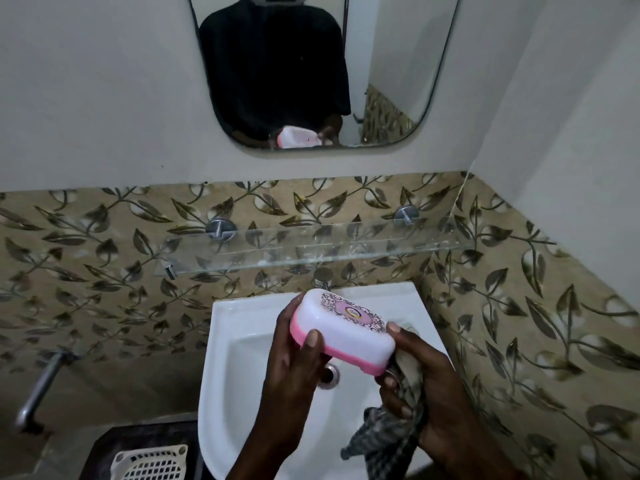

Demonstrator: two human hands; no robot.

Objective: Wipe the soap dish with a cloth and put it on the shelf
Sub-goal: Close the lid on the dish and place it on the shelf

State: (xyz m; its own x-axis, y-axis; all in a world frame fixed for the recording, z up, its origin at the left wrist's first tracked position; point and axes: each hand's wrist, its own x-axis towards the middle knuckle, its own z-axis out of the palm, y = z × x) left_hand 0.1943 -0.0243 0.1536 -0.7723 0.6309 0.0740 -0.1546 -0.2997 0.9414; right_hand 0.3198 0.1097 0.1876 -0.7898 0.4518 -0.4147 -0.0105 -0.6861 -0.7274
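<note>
A soap dish (346, 327) with a white lid, a patterned label and a pink base is held over the white sink (242, 358). My left hand (294, 368) grips its near left end, thumb on the lid. My right hand (426, 386) holds a grey checked cloth (384, 441) bunched against the dish's right end, with the cloth's tail hanging down. The glass shelf (311, 251) is fixed to the tiled wall just above the sink, with nothing on it.
A mirror (311, 71) above the shelf reflects a person in dark clothing and the dish. A metal tap (323, 277) sits behind the sink. A metal pipe (41, 389) juts out at the left. A white grille (152, 462) lies on the floor.
</note>
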